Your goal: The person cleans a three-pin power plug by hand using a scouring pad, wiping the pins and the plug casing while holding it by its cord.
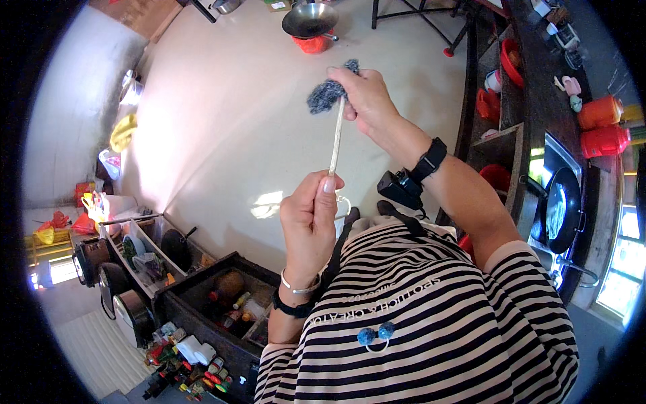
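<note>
My left hand grips the lower part of a slim, pale stick that looks wooden, its thumb laid along it. The stick slants up and slightly right, away from my body. At its upper end my right hand pinches a fuzzy grey-blue scrubbing cloth or pad. The cloth meets the stick there, and my right fingers hide how far it wraps around. A thin pale loop shows beside my left hand; whether it belongs to the stick, I cannot tell.
Ahead on the floor, a wok rests on a red support. To the right runs a dark counter with a black pan and red thermoses. On the left are open cabinet compartments and several bottles.
</note>
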Tool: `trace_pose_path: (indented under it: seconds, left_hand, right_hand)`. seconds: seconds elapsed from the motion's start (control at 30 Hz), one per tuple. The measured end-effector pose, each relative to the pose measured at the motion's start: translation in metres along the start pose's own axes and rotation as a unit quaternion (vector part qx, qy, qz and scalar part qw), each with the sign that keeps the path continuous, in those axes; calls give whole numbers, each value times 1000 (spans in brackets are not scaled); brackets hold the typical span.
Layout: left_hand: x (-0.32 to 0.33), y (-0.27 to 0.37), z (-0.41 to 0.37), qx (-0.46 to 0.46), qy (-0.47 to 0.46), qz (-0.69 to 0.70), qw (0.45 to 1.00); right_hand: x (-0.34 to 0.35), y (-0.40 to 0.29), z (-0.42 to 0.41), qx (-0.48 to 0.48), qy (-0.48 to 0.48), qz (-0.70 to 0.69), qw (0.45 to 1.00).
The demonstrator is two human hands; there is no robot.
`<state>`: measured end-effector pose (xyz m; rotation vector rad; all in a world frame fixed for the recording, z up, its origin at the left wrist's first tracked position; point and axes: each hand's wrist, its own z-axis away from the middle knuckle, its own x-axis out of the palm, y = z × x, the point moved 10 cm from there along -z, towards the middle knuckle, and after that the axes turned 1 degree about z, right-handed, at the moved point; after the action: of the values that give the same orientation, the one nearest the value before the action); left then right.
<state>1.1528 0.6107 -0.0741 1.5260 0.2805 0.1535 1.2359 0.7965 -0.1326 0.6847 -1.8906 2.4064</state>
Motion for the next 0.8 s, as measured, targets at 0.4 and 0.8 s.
trace_pose_path:
  seconds: [0.4, 0.8]
  left_hand:
    - [-6, 3, -12, 38, 43, -36, 998]
    - [23, -24, -18, -151, -96, 532, 827]
  right_hand:
    - [23, -17, 10, -51, -73, 0, 996]
    - [78, -21, 68, -69, -189, 9, 980]
